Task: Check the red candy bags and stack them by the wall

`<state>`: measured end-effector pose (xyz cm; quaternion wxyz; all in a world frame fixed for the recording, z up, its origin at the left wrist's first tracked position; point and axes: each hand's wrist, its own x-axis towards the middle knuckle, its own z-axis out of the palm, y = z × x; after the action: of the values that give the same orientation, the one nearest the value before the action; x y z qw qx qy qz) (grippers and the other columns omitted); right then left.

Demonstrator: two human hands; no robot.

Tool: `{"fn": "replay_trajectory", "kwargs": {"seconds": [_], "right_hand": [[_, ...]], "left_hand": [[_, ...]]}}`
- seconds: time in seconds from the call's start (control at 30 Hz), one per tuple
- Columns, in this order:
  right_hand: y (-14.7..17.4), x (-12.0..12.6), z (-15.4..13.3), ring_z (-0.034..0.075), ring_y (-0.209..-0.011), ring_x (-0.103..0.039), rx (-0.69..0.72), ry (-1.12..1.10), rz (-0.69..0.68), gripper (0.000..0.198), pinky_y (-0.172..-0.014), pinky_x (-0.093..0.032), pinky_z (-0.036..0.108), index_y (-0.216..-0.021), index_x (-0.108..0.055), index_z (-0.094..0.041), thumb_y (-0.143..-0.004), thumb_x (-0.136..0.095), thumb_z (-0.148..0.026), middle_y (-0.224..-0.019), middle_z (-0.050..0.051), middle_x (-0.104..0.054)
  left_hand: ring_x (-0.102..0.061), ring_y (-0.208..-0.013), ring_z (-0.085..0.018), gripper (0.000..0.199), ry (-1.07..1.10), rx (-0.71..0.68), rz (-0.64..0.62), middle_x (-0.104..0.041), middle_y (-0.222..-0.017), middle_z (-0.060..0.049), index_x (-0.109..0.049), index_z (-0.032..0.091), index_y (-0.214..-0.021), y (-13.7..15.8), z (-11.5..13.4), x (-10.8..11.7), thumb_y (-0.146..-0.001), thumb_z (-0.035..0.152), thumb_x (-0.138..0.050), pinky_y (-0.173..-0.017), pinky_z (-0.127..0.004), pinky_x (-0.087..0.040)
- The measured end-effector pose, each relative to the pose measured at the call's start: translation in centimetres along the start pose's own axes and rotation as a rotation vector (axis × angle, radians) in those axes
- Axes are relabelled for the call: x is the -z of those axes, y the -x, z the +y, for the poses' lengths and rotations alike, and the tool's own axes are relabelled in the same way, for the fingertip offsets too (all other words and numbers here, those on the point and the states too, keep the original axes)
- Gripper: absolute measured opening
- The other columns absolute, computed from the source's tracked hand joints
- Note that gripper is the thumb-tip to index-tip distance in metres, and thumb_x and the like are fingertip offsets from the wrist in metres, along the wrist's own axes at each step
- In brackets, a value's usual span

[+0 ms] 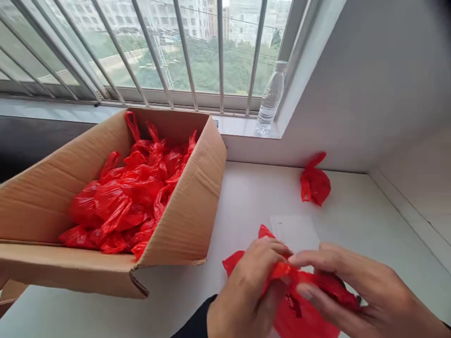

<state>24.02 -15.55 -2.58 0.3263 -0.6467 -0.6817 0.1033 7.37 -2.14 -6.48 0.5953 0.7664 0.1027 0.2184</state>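
Observation:
Both of my hands work on a red plastic bag (303,314) above the white table at the lower right. My left hand (252,281) is closed on its gathered upper part, with red plastic sticking out beyond the fingers. From the right, my right hand (366,281) pinches another stretch of the same bag between thumb and fingers. Crumpled plastic runs from one hand to the other, and the rest of the bag hangs or lies beneath them. Dark printing shows on it. Whatever the bag contains, if anything, is hidden.
A cardboard box (183,220) with several knotted red bags (123,192) stands at the left. A small tied red bag (316,185) sits near the wall. White paper (296,230) lies behind my hands. A clear bottle (271,98) stands on the sill beside the barred window.

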Motion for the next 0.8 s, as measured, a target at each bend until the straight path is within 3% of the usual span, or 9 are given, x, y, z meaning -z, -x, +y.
{"fn": "replay_trajectory", "kwargs": {"seconds": [0.13, 0.2, 0.3, 0.43, 0.5, 0.6, 0.67, 0.73, 0.8], "right_hand": [[-0.1, 2.5, 0.2, 0.01, -0.071, -0.064, -0.157, -0.018, 0.027, 0.039, -0.067, -0.056, 0.02, -0.137, -0.051, -0.035, -0.099, -0.059, -0.028, -0.093, -0.002, -0.067], [-0.3, 2.9, 0.2, 0.01, -0.074, -0.064, -0.187, -0.023, 0.038, 0.04, -0.07, -0.055, 0.021, -0.138, -0.051, -0.036, -0.1, -0.059, -0.028, -0.094, -0.003, -0.067], [-1.2, 1.9, 0.4, 0.012, -0.079, -0.064, -0.179, -0.039, 0.001, 0.042, -0.073, -0.054, 0.024, -0.138, -0.051, -0.033, -0.097, -0.062, -0.027, -0.097, -0.004, -0.069], [-2.2, 0.2, 0.9, 0.016, -0.082, -0.063, -0.124, 0.01, 0.003, 0.018, -0.072, -0.05, 0.03, -0.114, -0.063, -0.024, -0.097, -0.056, -0.02, -0.096, -0.001, -0.072], [-2.3, 0.1, 1.0, 0.015, -0.079, -0.062, -0.137, -0.004, 0.047, 0.013, -0.07, -0.048, 0.029, -0.102, -0.064, -0.023, -0.098, -0.054, -0.017, -0.09, -0.001, -0.071], [-2.3, 0.9, 0.7, 0.012, -0.074, -0.061, -0.15, -0.066, 0.118, 0.013, -0.068, -0.047, 0.025, -0.1, -0.065, -0.023, -0.098, -0.054, -0.016, -0.086, -0.002, -0.07], [-2.2, 1.4, 0.4, 0.011, -0.077, -0.063, -0.134, -0.106, 0.13, 0.016, -0.069, -0.048, 0.024, -0.103, -0.065, -0.023, -0.099, -0.052, -0.016, -0.09, -0.001, -0.071], [-2.2, 1.6, 0.2, 0.012, -0.081, -0.064, -0.116, -0.141, 0.102, 0.016, -0.071, -0.049, 0.024, -0.111, -0.065, -0.024, -0.101, -0.053, -0.02, -0.096, -0.001, -0.072], [-2.1, 1.6, 0.1, 0.012, -0.078, -0.063, -0.109, -0.128, 0.059, 0.022, -0.07, -0.049, 0.024, -0.119, -0.062, -0.025, -0.098, -0.062, -0.028, -0.096, -0.001, -0.072]], "left_hand": [[-0.063, -0.101, -0.018, 0.028, 0.434, 0.327, 0.207, -0.067, -0.117, -0.006, -0.068, 0.025, -0.108, -0.7, -0.2, 0.4, -0.105, 0.036, -0.042, -0.087, -0.027, -0.051], [-0.062, -0.106, -0.019, 0.027, 0.582, 0.343, 0.248, -0.066, -0.115, -0.005, -0.069, 0.026, -0.101, -1.0, -0.5, 0.2, -0.104, 0.039, -0.045, -0.085, -0.026, -0.052], [-0.058, -0.117, -0.021, 0.025, 0.584, 0.284, 0.287, -0.066, -0.112, -0.004, -0.071, 0.026, -0.097, -1.4, -0.7, -0.3, -0.102, 0.039, -0.05, -0.095, -0.027, -0.05], [-0.057, -0.118, -0.02, 0.026, 0.482, 0.289, 0.356, -0.065, -0.118, -0.004, -0.073, 0.027, -0.105, -1.4, -0.4, -0.7, -0.1, 0.043, -0.053, -0.098, -0.026, -0.049], [-0.059, -0.115, -0.019, 0.03, 0.448, 0.344, 0.319, -0.064, -0.125, -0.005, -0.069, 0.029, -0.117, -1.2, -0.2, -0.5, -0.1, 0.045, -0.052, -0.093, -0.025, -0.051], [-0.06, -0.113, -0.02, 0.038, 0.365, 0.349, 0.157, -0.062, -0.126, -0.006, -0.058, 0.031, -0.133, -1.2, 0.2, -0.3, -0.097, 0.04, -0.061, -0.095, -0.028, -0.051], [-0.061, -0.099, -0.017, 0.028, 0.281, 0.305, 0.067, -0.065, -0.109, -0.004, -0.062, 0.027, -0.122, -1.4, 0.3, -0.3, -0.096, 0.036, -0.063, -0.088, -0.027, -0.052], [-0.057, -0.08, -0.013, 0.014, 0.217, 0.252, 0.044, -0.061, -0.089, -0.001, -0.066, 0.021, -0.098, -1.7, 0.3, -0.5, -0.097, 0.034, -0.06, -0.076, -0.023, -0.05], [-0.051, -0.072, -0.011, 0.018, 0.191, 0.196, 0.054, -0.056, -0.081, 0.001, -0.061, 0.019, -0.084, -2.0, 0.3, -0.7, -0.097, 0.032, -0.061, -0.068, -0.021, -0.046]]}}
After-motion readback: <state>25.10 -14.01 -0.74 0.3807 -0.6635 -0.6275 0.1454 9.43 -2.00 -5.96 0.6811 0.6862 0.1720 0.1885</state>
